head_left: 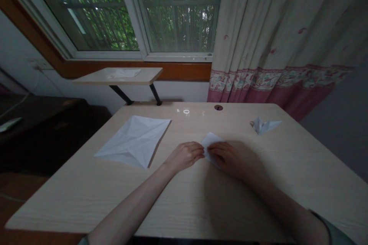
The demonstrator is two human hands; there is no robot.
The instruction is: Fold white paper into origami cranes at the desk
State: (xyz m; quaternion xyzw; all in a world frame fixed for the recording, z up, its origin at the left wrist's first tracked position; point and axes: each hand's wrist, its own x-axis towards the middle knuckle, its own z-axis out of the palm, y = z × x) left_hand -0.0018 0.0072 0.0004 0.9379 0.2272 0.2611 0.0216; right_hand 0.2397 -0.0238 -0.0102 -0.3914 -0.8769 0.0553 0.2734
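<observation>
A small folded piece of white paper (211, 144) lies on the light wood desk (86, 203), held between my two hands. My left hand (184, 157) pinches its left side with the fingertips. My right hand (225, 157) presses on it from the right and hides its lower part. Left of my hands lies a large white paper sheet (133, 141) with diamond-shaped creases, spread flat. A small folded paper figure (264, 125), pointed like origami, stands near the desk's far right corner.
The desk has a round cable hole (218, 107) near its far edge. Behind it stands a narrow pale shelf (117, 76) with a paper on top. A dark cabinet (37, 122) stands to the left. A window (178, 11) and a patterned curtain (276, 38) rise beyond.
</observation>
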